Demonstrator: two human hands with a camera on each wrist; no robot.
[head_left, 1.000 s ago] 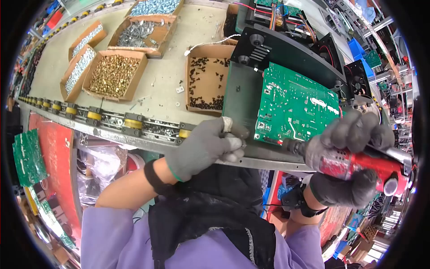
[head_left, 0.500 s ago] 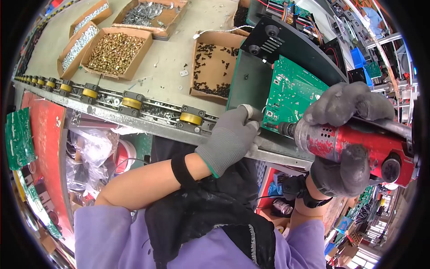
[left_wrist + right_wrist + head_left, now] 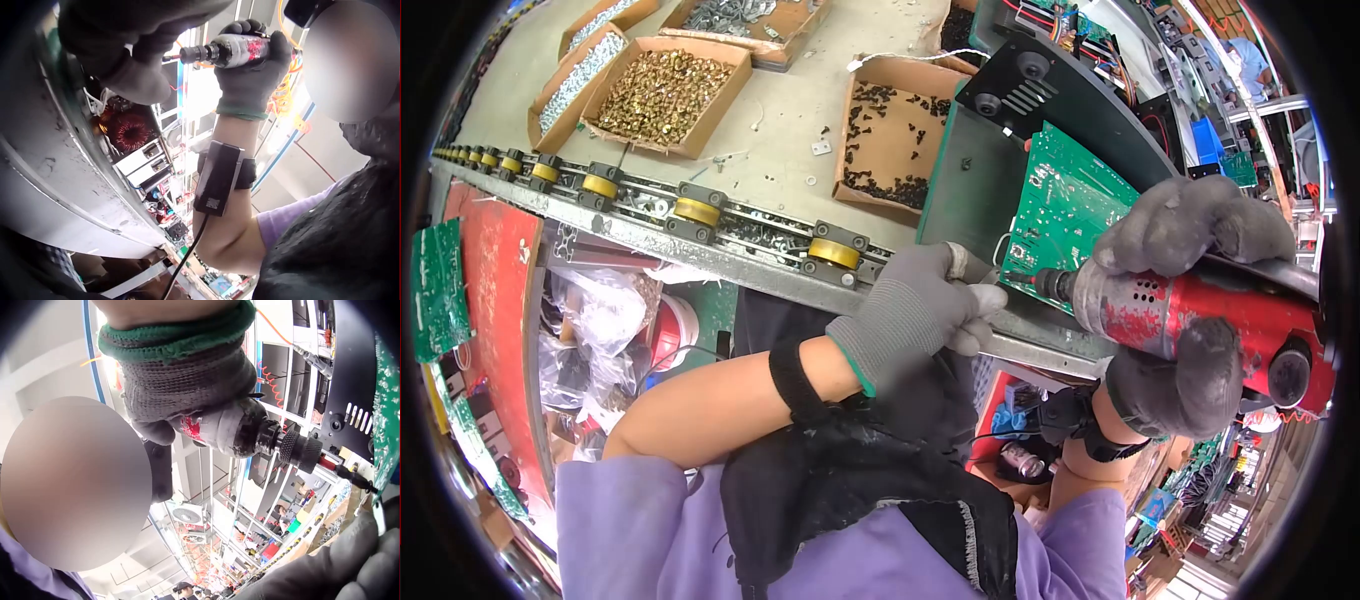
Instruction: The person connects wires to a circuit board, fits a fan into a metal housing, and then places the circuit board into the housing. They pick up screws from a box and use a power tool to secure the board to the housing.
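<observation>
In my gloved right hand [image 3: 1190, 230] I grip a red power screwdriver [image 3: 1145, 305], held sideways with its bit pointing left. The bit [image 3: 359, 479] reaches the near edge of a green circuit board [image 3: 1065, 200]. The board leans inside a dark metal case [image 3: 980, 160]. My gloved left hand [image 3: 930, 310] is at the case's front corner, fingers curled close to the bit tip. A thin pale strip [image 3: 380, 515] shows between those fingers and the bit; its kind is unclear and the fingertips partly hide it.
Cardboard trays stand on the bench: one of black screws [image 3: 900, 130] beside the case, one of brass-coloured fasteners [image 3: 662, 100] farther left. A roller track [image 3: 695, 210] runs along the front edge. A white cable [image 3: 920, 55] crosses behind the screw tray.
My left hand has moved right, up to the bit tip and board corner. The view has shifted, and the right hand keeps its grip on the screwdriver at the board's edge.
</observation>
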